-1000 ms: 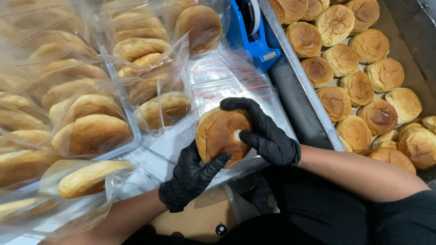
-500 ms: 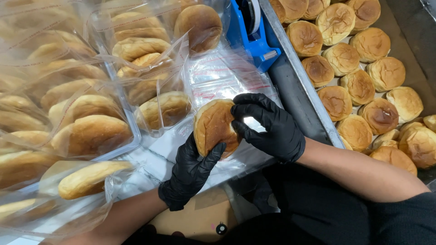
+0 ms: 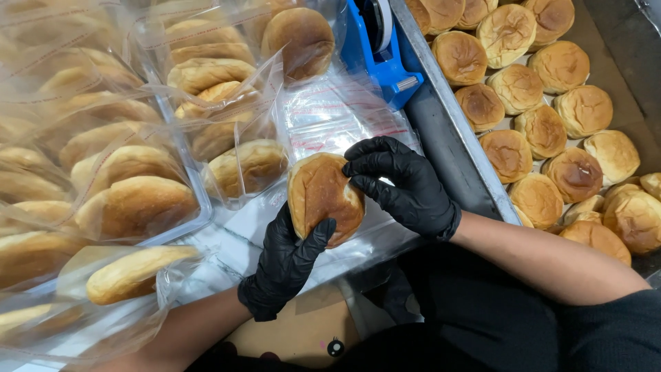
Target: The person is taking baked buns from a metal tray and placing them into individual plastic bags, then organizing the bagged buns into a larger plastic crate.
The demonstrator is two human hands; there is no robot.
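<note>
Both my hands wear black gloves. My left hand (image 3: 286,265) holds a round golden-brown bun (image 3: 323,196) from below, thumb up its front. My right hand (image 3: 403,182) touches the bun's right edge with curled fingertips. The bun is tilted up on edge over a stack of empty clear plastic bags (image 3: 337,114) lying flat on the white work surface (image 3: 227,238).
Bagged buns (image 3: 131,200) fill trays at the left. A blue tape dispenser (image 3: 379,48) stands behind the bag stack. A metal tray rim (image 3: 451,138) borders several loose buns (image 3: 551,131) at the right. One bagged bun (image 3: 131,275) lies near the front left.
The bun has been turned and tilted more upright between my hands. My right hand shifted from over the bun's top to its right edge.
</note>
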